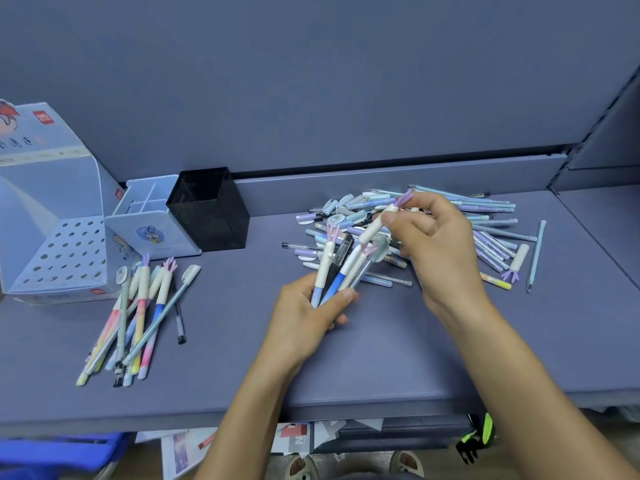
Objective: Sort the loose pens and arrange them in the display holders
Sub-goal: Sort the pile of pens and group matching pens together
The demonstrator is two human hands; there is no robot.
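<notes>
While gripped in left hand (304,317), pens (341,268) upright, tops far-rightward; right hand (433,244) seemingly pinching another, tilted likewise

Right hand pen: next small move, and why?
Probably slide the white pen pinched by the right hand into the bunch of pens in the left hand. That bunch holds similar white-capped, purple-tufted pens, and the right hand hovers just above it over the loose pile.
</notes>
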